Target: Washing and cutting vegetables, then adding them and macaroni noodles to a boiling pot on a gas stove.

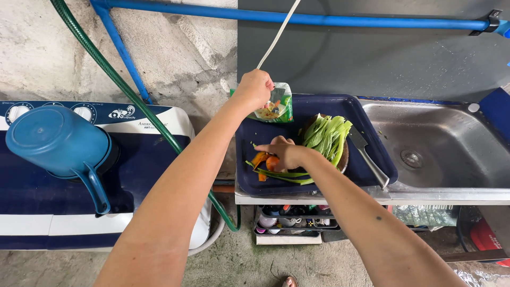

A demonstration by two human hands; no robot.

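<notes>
My left hand [254,88] is raised over the back left corner of a dark blue tray [324,104] and grips the top of a small green food packet [276,105]. My right hand [285,153] rests on the tray's front left part, fingers closed around orange vegetable peelings [261,159] that lie with green stems [284,176]. To its right a pile of cut green leafy stalks [327,135] sits on a round wooden board. A steel cleaver [366,157] lies on the tray's right side, handle toward the front.
A stainless steel sink [441,154] adjoins the tray on the right. At left stands a white and navy washing machine [133,175] with an upturned blue jug [61,143] on it. A green hose [127,90] runs between machine and counter. A rack with bottles [289,220] sits below.
</notes>
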